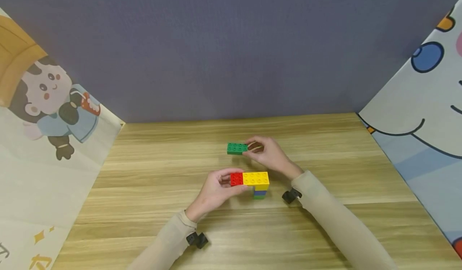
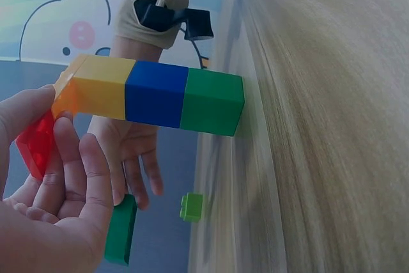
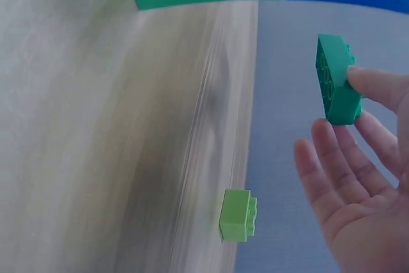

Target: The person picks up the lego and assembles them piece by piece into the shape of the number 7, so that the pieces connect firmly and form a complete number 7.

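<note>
My left hand [image 1: 213,191] grips the red brick [image 1: 236,179] at the left end of a toy brick build, thumb in front and fingers behind. Right of the red one is a long yellow brick [image 1: 256,177]. Below its right end, a blue brick [image 2: 156,94] and a green brick [image 2: 212,101] are stacked as a leg. Whether the leg touches the table cannot be told. Farther back, my right hand [image 1: 270,153] pinches the right end of a separate long green brick [image 1: 234,149], studs up, held above the table.
A small light green brick [image 3: 236,215] stands on the wooden table [image 1: 162,153], beyond the build; the head view does not show it. A grey-blue panel [image 1: 231,61] closes off the back, and printed panels flank both sides. Each wrist wears a black camera [image 1: 291,195].
</note>
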Motion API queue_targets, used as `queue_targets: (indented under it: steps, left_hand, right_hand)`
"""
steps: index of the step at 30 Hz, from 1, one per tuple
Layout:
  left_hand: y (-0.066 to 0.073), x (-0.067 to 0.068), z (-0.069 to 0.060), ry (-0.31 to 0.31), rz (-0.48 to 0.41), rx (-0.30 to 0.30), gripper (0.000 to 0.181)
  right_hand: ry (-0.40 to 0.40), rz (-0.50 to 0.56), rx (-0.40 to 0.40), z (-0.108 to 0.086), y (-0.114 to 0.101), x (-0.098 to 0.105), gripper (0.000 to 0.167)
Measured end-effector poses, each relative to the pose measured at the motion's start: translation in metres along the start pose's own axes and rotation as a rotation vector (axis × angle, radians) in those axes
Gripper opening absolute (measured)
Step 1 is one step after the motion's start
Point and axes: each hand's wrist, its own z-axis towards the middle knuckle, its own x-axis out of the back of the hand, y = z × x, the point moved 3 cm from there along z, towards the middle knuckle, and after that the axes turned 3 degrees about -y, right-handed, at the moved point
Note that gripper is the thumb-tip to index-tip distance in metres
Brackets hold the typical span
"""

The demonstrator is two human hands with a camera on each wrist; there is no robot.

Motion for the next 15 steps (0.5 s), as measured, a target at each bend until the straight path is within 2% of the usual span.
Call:
queue_targets:
  steps: [15]
  left_hand:
    - [-0.001, 0.000, 0.002, -0.009, -0.007, 0.019, 0.046]
  right_hand:
    - [0.014, 0.016, 0.013, -0.015, -0.001, 0.007, 0.037]
